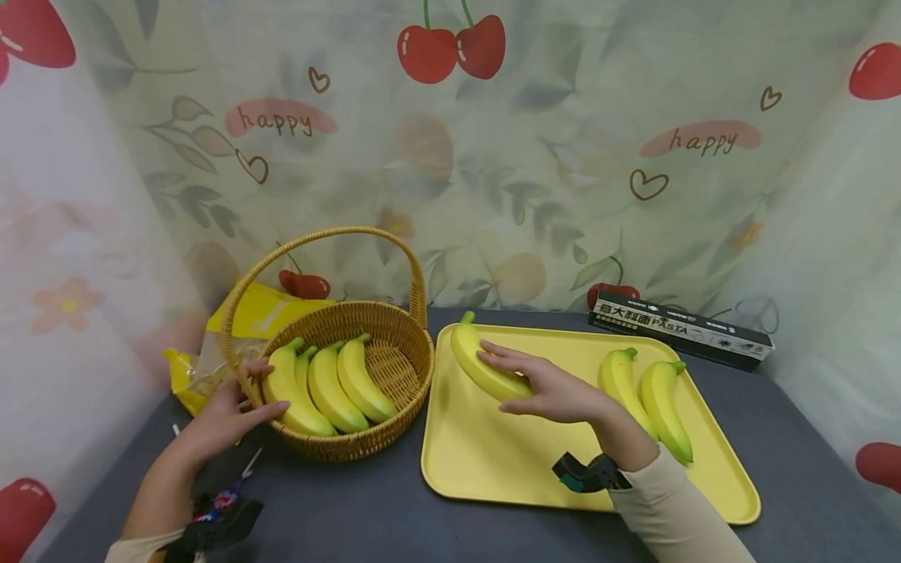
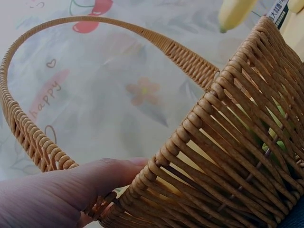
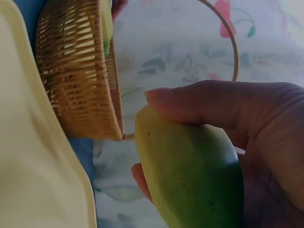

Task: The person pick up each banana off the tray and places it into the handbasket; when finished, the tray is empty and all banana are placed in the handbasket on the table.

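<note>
My right hand (image 1: 542, 387) grips a yellow banana (image 1: 472, 352) at the left end of a yellow tray (image 1: 507, 469), fingers over it and thumb under. The right wrist view shows the hand (image 3: 247, 123) curled round the greenish banana (image 3: 190, 175). Two more bananas (image 1: 622, 387) (image 1: 665, 407) lie on the tray's right side. My left hand (image 1: 232, 410) holds the left rim of a wicker basket (image 1: 394, 422) with several bananas (image 1: 327, 391) inside. In the left wrist view a finger (image 2: 61, 194) presses the basket's outer wall (image 2: 228, 156) below the handle (image 2: 95, 21).
A black pasta box (image 1: 679, 328) lies behind the tray at the back right. A yellow bag (image 1: 260, 313) sits behind the basket at the left. Patterned curtain walls close in the grey table (image 1: 366, 508) on three sides.
</note>
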Available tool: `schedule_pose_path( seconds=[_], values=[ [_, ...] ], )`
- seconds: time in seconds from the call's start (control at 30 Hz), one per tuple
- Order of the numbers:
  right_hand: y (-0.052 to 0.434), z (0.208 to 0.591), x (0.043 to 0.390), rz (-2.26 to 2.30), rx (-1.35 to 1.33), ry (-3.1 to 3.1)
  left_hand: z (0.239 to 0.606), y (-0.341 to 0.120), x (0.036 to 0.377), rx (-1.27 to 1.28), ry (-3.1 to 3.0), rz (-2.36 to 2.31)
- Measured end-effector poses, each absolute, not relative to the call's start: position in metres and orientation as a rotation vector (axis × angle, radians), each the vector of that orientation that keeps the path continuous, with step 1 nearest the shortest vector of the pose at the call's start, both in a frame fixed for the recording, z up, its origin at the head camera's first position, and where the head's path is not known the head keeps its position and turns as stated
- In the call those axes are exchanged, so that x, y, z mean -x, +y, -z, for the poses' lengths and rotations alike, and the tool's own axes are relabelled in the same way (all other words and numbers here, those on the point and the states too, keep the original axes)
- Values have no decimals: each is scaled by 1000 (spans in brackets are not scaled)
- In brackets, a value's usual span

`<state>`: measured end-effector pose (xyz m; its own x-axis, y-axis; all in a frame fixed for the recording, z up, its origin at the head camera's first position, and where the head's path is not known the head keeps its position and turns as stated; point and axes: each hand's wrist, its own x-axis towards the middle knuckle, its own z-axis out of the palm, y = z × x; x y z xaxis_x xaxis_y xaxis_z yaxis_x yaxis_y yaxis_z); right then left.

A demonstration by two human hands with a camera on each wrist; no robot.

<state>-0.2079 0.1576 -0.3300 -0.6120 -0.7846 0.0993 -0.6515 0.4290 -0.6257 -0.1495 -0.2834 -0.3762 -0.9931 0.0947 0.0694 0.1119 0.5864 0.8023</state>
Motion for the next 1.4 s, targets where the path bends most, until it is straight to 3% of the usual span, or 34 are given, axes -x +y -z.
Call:
schedule_pose_path(
  seconds=[0.67, 1.1, 1.4],
  values=[
    [62, 303, 219, 728, 1508, 2269, 377, -284, 150, 196, -2760, 1408],
    [-36, 314, 243, 452, 1407, 2292, 378, -285, 151, 193, -2752, 1435],
    [-67, 325, 263, 550, 1200, 2336, 377, -285, 150, 197, -2766, 1475]
  ],
)
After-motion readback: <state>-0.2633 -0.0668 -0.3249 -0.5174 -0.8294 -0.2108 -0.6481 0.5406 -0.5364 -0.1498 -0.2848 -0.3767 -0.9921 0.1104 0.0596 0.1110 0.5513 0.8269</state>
